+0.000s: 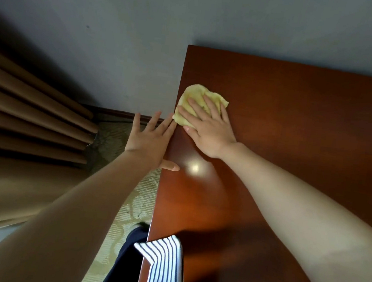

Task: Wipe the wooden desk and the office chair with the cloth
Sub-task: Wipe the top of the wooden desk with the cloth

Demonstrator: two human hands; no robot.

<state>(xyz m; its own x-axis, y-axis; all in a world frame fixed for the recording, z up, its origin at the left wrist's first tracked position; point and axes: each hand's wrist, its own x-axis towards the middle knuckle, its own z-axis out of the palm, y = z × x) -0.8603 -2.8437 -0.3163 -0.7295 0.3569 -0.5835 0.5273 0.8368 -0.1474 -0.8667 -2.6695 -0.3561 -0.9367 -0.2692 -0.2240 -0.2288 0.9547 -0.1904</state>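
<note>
Spread open and holding nothing, my left hand [149, 138] sits at the left edge of the desk [296, 129]. Its straight fingers reach past the edge over the carpet [137, 202] and only the thumb lies on the wood. A brown curtain [23, 105] hangs well off to its left. Just beside those fingertips is the cloth [195, 94], soft, yellow and bunched into a loose crumpled pad. It lies on the desk top right at the left edge, near the far corner by the wall. My right hand [211, 132] lies flat on it, fingers straight and fanned, pressing it down rather than gripping it. I take this to be the desk-wiping step, working along the left margin. The next move, as I judge it, calls for steady downward pressure and a sweep rightward or back toward me, keeping the cloth from slipping off the edge. The desk top is glossy red-brown, with a bright spot of reflected light near my left thumb. The chair is not in view, so I judge that part is not yet done.
</note>
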